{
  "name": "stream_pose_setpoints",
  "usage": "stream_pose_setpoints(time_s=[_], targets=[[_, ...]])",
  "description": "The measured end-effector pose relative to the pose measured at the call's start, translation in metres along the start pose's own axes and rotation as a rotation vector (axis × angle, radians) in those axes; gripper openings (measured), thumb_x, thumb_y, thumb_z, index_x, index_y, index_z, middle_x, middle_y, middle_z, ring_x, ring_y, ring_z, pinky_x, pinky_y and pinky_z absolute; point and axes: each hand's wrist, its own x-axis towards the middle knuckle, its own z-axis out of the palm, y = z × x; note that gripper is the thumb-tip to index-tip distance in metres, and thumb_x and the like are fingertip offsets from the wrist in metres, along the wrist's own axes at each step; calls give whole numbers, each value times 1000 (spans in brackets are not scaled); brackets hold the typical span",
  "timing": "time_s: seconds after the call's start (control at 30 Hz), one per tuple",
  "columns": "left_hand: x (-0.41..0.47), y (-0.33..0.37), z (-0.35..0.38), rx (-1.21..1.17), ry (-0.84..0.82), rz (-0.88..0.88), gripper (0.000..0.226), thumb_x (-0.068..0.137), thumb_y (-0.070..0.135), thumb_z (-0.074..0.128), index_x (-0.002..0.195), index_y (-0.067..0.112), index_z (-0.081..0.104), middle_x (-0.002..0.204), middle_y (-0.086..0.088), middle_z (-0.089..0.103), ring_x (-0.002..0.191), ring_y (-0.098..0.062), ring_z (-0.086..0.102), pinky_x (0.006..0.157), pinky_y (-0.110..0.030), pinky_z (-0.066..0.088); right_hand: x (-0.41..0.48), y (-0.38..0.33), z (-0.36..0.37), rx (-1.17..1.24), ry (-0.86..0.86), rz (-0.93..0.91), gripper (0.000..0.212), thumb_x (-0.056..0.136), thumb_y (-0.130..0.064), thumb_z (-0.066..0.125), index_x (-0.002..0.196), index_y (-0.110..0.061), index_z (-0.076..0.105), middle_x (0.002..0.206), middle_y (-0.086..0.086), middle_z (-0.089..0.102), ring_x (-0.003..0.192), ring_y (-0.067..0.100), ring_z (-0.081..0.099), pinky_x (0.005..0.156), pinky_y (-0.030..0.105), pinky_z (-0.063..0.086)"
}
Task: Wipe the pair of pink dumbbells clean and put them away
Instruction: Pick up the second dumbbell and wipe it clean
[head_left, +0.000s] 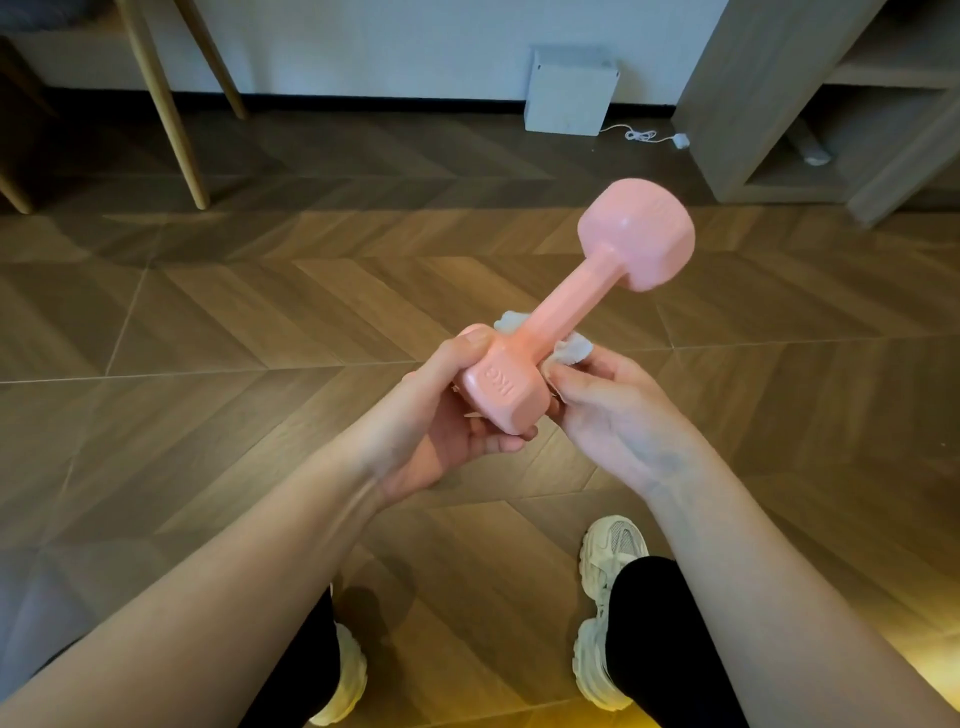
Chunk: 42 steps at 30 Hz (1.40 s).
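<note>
1. One pink dumbbell (558, 306) is in view, held in the air over the floor (208, 312), well above it. It is tilted: the near head is low at centre, the far head up and to the right.
2. Left hand (431, 431) grips the near head, thumb on the top edge, fingers curled under it. The near head's flat side shows embossed lettering, too small to read for sure.
3. Right hand (608, 410) pinches a white cloth (571, 349) with curled fingers, pressing it against the handle just past the near head.
4. The cloth shows on both sides of the handle. The handle covers its middle, so I cannot tell whether it wraps all the way round.
5. The left palm and fingers hide the underside of the near head.
6. Both bare forearms cross the lower frame and cover part of the floor.
7. Below them: black trousers (654, 649) and two white sneakers (608, 597) standing on the floor, the left one mostly hidden by the left forearm.
8. The floor is wood in a herringbone pattern.
9. Far side, against the wall: a white box (569, 91), and a white cable (641, 136) lying on the floor just beside it.
10. Top left: light wooden legs (166, 104) of some furniture.
11. Top right: a wooden shelf unit (769, 93), with a small pale item on a low shelf that is too blurred to name.
</note>
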Motion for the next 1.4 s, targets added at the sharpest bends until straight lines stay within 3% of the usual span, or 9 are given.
stream_pose_setpoints(time_s=[0.13, 0.27, 0.5, 0.67, 0.8, 0.9, 1.03, 1.23, 1.4], targets=[[-4, 4, -5, -10, -60, 40, 42, 88, 42, 51, 114, 9, 55, 105, -27, 62, 78, -30, 63, 61, -32, 56, 1, -8, -6, 52, -181, 54, 55, 82, 10, 50, 136, 2, 51, 97, 11, 50, 98, 23, 44, 100, 40, 24], [-5, 5, -9, 5, -53, 50, 33, 88, 40, 52, 104, 12, 59, 101, -23, 64, 79, -30, 63, 61, -33, 57, 3, -12, -10, 71, -232, 62, 46, 83, 10, 46, 129, 3, 53, 113, 14, 63, 102, 19, 62, 86, 29, 49], [-1, -3, -5, 20, -52, 53, 30, 89, 38, 51, 101, 13, 62, 107, -24, 57, 77, -29, 57, 48, -24, 50, 16, 5, -2, -45, 114, 30, 16, 74, -13, 71, 89, -13, 75, 71, -3, 67, 58, 5, 56, 53, 18, 41], [5, -6, -9, 164, -61, 94, 62, 90, 37, 46, 136, -5, 48, 101, -24, 56, 76, -24, 57, 51, -21, 49, 15, 19, 5, -71, 216, 10, 35, 67, -23, 77, 99, -12, 72, 83, -3, 70, 71, 11, 52, 60, 24, 34], [5, -5, -6, 304, -42, 184, 39, 90, 29, 49, 111, -3, 53, 92, -18, 59, 70, -19, 57, 55, -23, 47, 13, 29, 16, 8, 287, -25, 33, 63, -31, 80, 94, -21, 81, 107, 1, 72, 96, 20, 46, 78, 31, 31], [5, -3, -8, 342, -23, 195, 27, 89, 30, 54, 97, 6, 47, 95, -19, 55, 67, -17, 53, 58, -29, 46, 14, 17, 15, 67, 377, -64, 31, 66, -33, 79, 94, -21, 80, 103, -2, 72, 90, 14, 52, 82, 29, 35], [6, -5, -12, 367, -30, 161, 43, 84, 37, 61, 101, 4, 41, 128, -33, 51, 61, -14, 54, 65, -38, 44, 17, -8, 0, 158, 567, -81, 51, 66, -46, 76, 112, -24, 71, 110, -7, 75, 101, 8, 63, 78, 27, 42], [8, -9, -19, 613, 87, 227, 65, 74, 46, 68, 110, -3, 43, 97, -15, 50, 76, -22, 55, 75, -46, 46, 15, -3, 6, 398, 600, -36, 43, 87, -39, 70, 124, -19, 66, 105, -5, 76, 98, 10, 62, 78, 28, 44], [1, -11, -11, 882, 200, 381, 61, 66, 59, 66, 114, 38, 34, 109, 5, 54, 89, -6, 60, 70, -24, 52, 12, 0, 6, 496, 579, -59, 29, 88, -40, 69, 110, -21, 68, 101, -5, 77, 99, 13, 60, 85, 31, 44]])
